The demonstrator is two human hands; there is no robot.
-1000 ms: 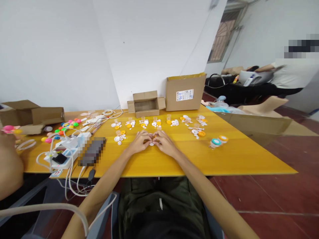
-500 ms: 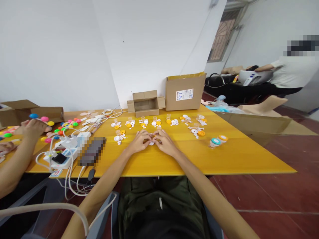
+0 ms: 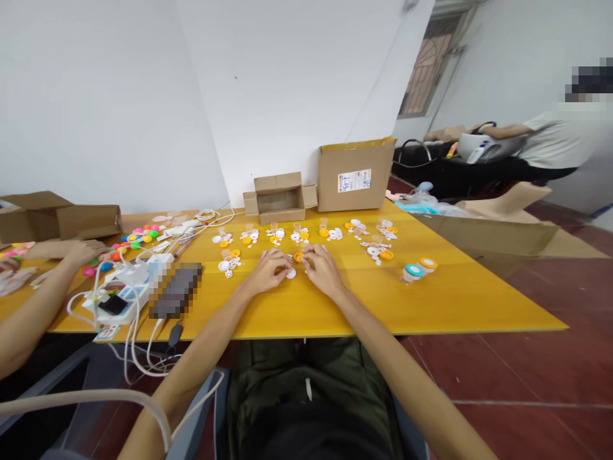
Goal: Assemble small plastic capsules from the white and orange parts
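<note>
My left hand (image 3: 269, 271) is over the table in front of me, thumb and fingers closed on the edge of a small white disc (image 3: 291, 273). Just to its right, my right hand (image 3: 322, 268) has its fingertips at a small orange cap (image 3: 299, 257) and seems to pinch it. Part of a small clear cup shows behind these fingers. Beyond both hands lie small sets of white perforated discs (image 3: 279, 234), orange caps (image 3: 246, 241) and clear cups (image 3: 324, 223). Two assembled pieces, one with a teal rim (image 3: 414, 272) and one with an orange rim (image 3: 428, 264), stand to the right.
An open small carton (image 3: 281, 206) and a larger cardboard box (image 3: 355, 176) stand at the back. Left are a blurred dark device (image 3: 177, 291), a power strip (image 3: 138, 294) with cables, colourful balls (image 3: 138, 236) and a co-worker's arm (image 3: 62, 275). Another person sits far right.
My right hand has moved slightly away from the left and now has an orange cap at its fingertips. The left hand stays with the white disc. The co-worker's hand has lowered.
</note>
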